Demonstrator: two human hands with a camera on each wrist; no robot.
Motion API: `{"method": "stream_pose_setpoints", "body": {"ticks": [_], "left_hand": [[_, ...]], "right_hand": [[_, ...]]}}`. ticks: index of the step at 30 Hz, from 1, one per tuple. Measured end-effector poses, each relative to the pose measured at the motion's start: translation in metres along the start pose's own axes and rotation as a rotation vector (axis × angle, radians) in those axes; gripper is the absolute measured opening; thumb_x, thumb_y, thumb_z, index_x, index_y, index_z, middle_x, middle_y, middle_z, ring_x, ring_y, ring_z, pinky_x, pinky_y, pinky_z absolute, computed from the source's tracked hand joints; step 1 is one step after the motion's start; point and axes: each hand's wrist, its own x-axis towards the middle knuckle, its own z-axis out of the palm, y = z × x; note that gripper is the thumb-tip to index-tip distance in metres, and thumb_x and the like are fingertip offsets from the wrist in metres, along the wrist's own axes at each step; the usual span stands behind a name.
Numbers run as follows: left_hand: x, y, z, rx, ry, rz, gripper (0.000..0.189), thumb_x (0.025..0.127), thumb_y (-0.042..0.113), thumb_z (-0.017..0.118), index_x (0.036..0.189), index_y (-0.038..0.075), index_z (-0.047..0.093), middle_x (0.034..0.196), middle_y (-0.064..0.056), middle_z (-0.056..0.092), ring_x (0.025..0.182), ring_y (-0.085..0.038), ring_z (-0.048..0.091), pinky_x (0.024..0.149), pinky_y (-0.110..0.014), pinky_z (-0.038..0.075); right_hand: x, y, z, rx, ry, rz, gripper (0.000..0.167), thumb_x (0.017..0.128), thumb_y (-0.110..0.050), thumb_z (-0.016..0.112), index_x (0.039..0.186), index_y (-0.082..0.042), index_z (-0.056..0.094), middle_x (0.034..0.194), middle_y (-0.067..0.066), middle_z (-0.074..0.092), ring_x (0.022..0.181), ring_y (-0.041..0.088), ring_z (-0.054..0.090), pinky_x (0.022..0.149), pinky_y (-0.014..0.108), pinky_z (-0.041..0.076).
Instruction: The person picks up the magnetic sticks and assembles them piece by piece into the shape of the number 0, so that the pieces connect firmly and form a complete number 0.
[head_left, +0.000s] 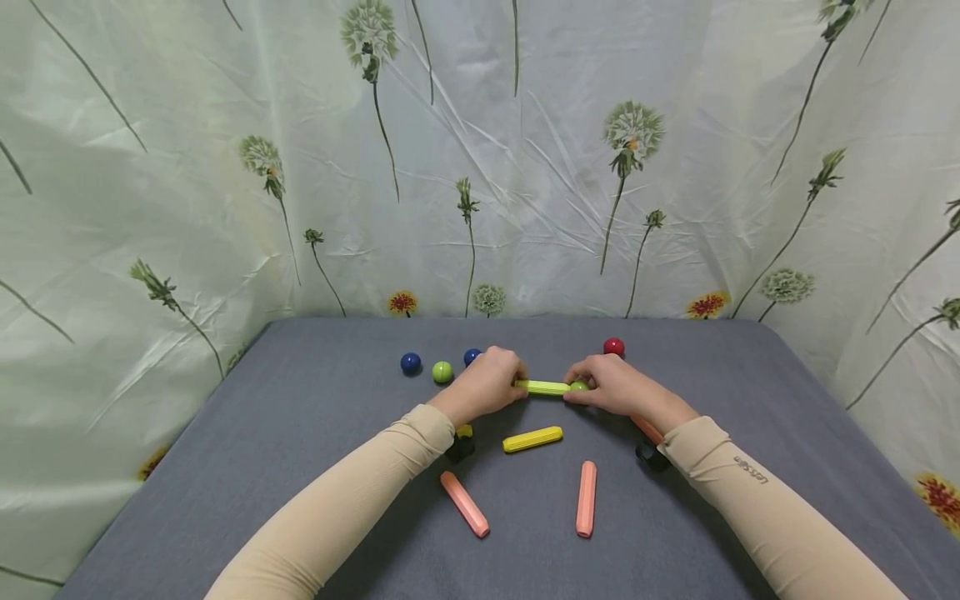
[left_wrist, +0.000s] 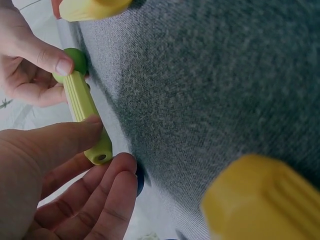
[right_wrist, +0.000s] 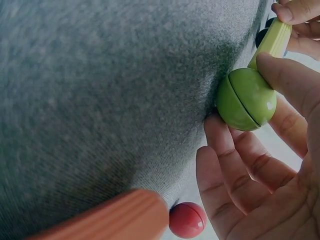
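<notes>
A yellow-green ridged stick [head_left: 543,388] lies between both hands over the far part of the table. My left hand [head_left: 487,385] pinches its left end, thumb on top; in the left wrist view a small round hole shows in that end of the stick [left_wrist: 82,102]. My right hand [head_left: 618,387] holds a green ball [head_left: 579,387] at the stick's other end. Close up in the right wrist view, the grooved green ball [right_wrist: 246,99] sits against the stick [right_wrist: 274,41], with the thumb over where they meet and fingertips under the ball.
Behind the left hand are blue balls [head_left: 410,363] and another green ball [head_left: 442,372]; a red ball [head_left: 614,347] lies beyond the right hand. Nearer are a yellow stick [head_left: 532,439] and coral sticks [head_left: 465,504]. An orange stick [head_left: 647,428] is partly under the right wrist.
</notes>
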Motion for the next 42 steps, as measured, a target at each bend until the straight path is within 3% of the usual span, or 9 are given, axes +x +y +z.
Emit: {"method": "stream_pose_setpoints", "body": {"ticks": [7,18,28,42], "left_hand": [[-0.001,-0.007,-0.001,-0.034,0.017,0.018,0.012,0.097,0.022,0.083,0.103,0.011,0.082,0.087,0.0,0.074,0.072,-0.008,0.061,0.068,-0.025,0.053],[-0.004,-0.015,-0.02,-0.022,0.056,-0.062,0.025,0.096,0.018,0.084,0.119,0.011,0.078,0.096,-0.005,0.073,0.084,-0.016,0.065,0.077,-0.035,0.057],[-0.001,-0.016,-0.013,-0.012,0.009,-0.081,0.039,0.097,0.019,0.082,0.134,0.01,0.072,0.118,-0.015,0.072,0.106,-0.027,0.068,0.087,-0.044,0.059],[0.005,-0.018,-0.004,-0.014,-0.032,-0.101,0.044,0.099,0.021,0.081,0.141,0.015,0.07,0.118,-0.011,0.074,0.105,-0.024,0.069,0.087,-0.043,0.06]], "right_hand": [[0.0,0.001,-0.001,-0.012,0.012,-0.003,0.02,0.099,-0.023,0.079,0.11,-0.007,0.081,0.072,-0.004,0.061,0.063,0.007,0.047,0.062,0.023,0.04],[-0.002,0.008,-0.004,0.005,-0.001,0.019,0.021,0.1,-0.023,0.078,0.112,-0.006,0.081,0.079,-0.003,0.068,0.067,0.009,0.05,0.064,0.025,0.044],[-0.009,0.006,-0.007,0.02,-0.02,0.036,0.021,0.101,-0.022,0.077,0.114,-0.006,0.08,0.086,-0.002,0.072,0.069,0.009,0.052,0.066,0.026,0.045],[-0.011,0.008,-0.009,0.029,-0.011,0.045,0.02,0.1,-0.022,0.078,0.113,-0.007,0.081,0.087,-0.002,0.072,0.069,0.009,0.053,0.066,0.026,0.046]]}}
